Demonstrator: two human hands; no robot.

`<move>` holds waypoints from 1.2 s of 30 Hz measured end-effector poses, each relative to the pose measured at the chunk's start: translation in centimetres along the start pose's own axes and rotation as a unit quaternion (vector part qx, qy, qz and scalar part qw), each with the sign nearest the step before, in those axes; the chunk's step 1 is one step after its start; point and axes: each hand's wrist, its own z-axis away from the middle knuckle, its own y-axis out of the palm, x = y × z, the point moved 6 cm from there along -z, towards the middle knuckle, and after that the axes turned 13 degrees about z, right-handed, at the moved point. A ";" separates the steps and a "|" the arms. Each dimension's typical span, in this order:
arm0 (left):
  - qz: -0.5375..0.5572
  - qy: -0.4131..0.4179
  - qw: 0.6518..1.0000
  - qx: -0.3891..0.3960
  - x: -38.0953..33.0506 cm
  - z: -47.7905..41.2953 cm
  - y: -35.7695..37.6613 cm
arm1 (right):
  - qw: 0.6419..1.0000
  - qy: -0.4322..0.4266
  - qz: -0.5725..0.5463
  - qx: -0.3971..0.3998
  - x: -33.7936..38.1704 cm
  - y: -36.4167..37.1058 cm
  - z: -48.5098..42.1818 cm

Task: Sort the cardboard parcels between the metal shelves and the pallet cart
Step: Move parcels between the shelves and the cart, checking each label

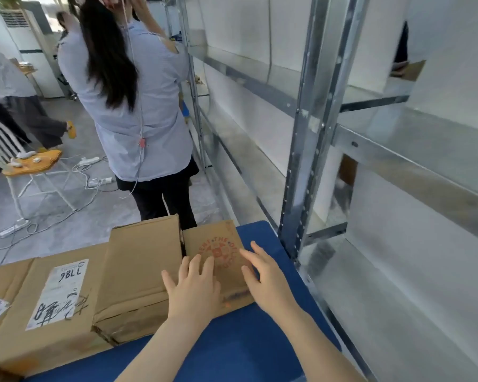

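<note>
**A:** What are the hands doing?

**B:** Both lie flat with straight fingers and grip nothing. The left hand (193, 288) is spread on top of the small parcel (209, 239), and the right hand (265, 282) is laid along its right edge.

**A:** And where is the parcel?

**B:** It sits on the blue cart (232, 351), touching a bigger box (138, 260) on its left. Beyond that is a labelled box (58, 296).

**A:** How far along is the sorting?

**B:** Early, I'd say. At least three parcels sit on the cart, and I can't make out any on the shelves (309, 133) just beside it. A brown shape behind the post is too blurred to name. This parcel isn't lifted yet.

**A:** What does it look like?

**B:** It is flat, thin brown cardboard with a round red print on top. It seems light enough for two open hands. Another person (138, 106) stands just beyond the cart.
</note>
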 end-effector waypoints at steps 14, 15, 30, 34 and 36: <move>0.350 0.422 0.820 0.167 -25.6 25.8 -1.9 | 0.885 0.336 0.011 -0.321 -2.4 -18.7 39.4; 0.350 0.454 0.798 0.184 -27.1 29.3 -1.3 | 0.867 0.361 0.010 -0.344 -2.0 -19.3 43.4; 0.337 0.690 0.555 0.321 -41.8 72.4 -0.7 | 0.592 0.527 0.130 -0.595 6.9 -30.3 91.8; 0.361 0.659 0.556 0.357 -46.5 80.3 0.5 | 0.593 0.502 0.151 -0.611 6.4 -35.1 99.5; 0.367 0.647 0.556 0.369 -48.9 83.6 1.4 | 0.609 0.498 0.172 -0.593 5.0 -37.5 102.0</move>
